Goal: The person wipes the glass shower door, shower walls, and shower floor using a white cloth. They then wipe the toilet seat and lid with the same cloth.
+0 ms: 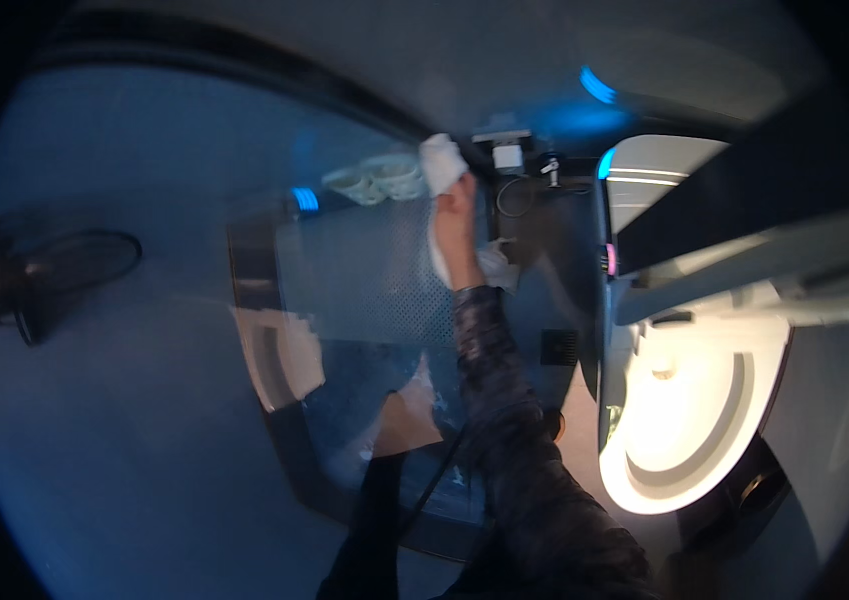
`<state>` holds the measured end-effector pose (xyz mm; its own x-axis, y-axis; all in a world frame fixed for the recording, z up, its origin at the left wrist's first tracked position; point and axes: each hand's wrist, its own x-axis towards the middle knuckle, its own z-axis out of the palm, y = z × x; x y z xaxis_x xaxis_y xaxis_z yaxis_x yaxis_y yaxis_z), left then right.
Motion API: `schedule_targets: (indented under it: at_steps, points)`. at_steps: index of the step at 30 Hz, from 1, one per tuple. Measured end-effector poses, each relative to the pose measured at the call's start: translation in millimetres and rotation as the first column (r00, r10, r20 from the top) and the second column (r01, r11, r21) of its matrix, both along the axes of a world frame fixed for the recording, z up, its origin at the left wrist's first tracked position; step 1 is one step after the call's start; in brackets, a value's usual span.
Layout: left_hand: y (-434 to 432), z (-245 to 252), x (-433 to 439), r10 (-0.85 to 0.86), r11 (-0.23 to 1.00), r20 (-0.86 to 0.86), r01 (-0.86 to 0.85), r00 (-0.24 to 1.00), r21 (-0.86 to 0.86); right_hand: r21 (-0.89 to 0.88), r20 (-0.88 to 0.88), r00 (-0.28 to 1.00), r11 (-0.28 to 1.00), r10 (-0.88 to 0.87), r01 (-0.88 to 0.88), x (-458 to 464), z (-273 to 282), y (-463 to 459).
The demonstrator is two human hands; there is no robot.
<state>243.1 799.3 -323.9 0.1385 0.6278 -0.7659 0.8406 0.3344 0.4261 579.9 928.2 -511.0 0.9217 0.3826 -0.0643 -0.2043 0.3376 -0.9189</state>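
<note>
My right hand (457, 214) reaches forward in a dark patterned sleeve, its fingers closed on a white cloth (442, 163). The cloth appears to lie against a transparent panel (364, 255), close to the panel's dark upper frame (364, 101). Blur leaves it unclear whether it touches the frame. Another white object (498, 266), partly hidden behind my wrist, is too unclear to name. My left hand is out of view.
A lit white washbasin (694, 480) stands at right. Left is a blurred dark fixture with a hose loop (87, 240). Pale slipper-like items (376, 180) sit beyond a perforated mat (409, 292). A dark floor grate (559, 347) lies right of my forearm, a bare foot (403, 427) below.
</note>
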Motion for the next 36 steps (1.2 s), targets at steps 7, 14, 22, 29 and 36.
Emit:
schedule_targets:
  at_steps: [7, 14, 22, 29, 36]
  points:
    - [42, -113, -5, 0.13, 0.991, -0.076, -0.129, 0.989, 0.024, -0.49, -0.066, 0.996, 0.868, 0.057, -0.082, 18, -184, 2]
    - [57, -160, -24, 0.187, 0.982, -0.145, -0.184, 0.972, 0.036, -0.412, -0.388, 0.922, 0.896, -0.007, -0.167, 2, -336, -7]
    - [71, -201, -6, 0.143, 0.99, -0.188, -0.137, 0.972, 0.041, -0.914, 0.017, 0.99, 0.404, 0.143, -0.042, -225, -366, -158]
    - [52, -176, -2, 0.081, 0.997, -0.192, -0.077, 0.978, 0.029, -0.02, -0.691, 0.722, 0.999, -0.039, 0.034, -174, -189, -132]
    - [33, -146, -3, 0.027, 1.0, -0.192, -0.025, 0.981, 0.013, 0.952, -0.297, 0.469, 0.298, 0.832, 0.076, -165, 207, -146]
